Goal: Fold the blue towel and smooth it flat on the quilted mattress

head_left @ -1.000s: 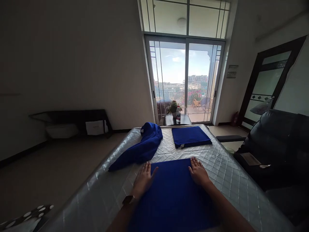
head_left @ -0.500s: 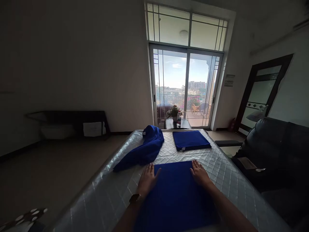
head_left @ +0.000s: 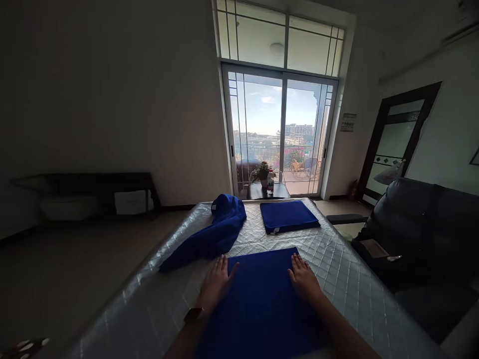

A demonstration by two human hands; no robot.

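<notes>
A flat blue folded cloth (head_left: 261, 304) lies in front of me on the quilted silver-grey mattress (head_left: 344, 279). My left hand (head_left: 217, 280) rests flat along its left edge, thumb spread onto the cloth. On the opposite side my right hand (head_left: 304, 277) lies flat over the right edge, fingers stretched forward. Neither hand grips anything. Beyond the left hand a crumpled blue cloth (head_left: 220, 227) with a small white tag lies loosely. Farther off to the right sits a neatly folded blue cloth (head_left: 290, 216), a pale tag at its near corner.
A black armchair (head_left: 426, 224) stands right of the mattress. Past its far edge, a small dark table (head_left: 279, 190) bears a potted plant (head_left: 264, 173) and a bottle (head_left: 270, 182). Sliding glass doors (head_left: 280, 124) are behind. A dark low rack (head_left: 101, 182) is along the left wall.
The view has turned slightly to the right, so everything sits farther left in the picture. Both hands stay at the edges of the near folded cloth, which looks the same.
</notes>
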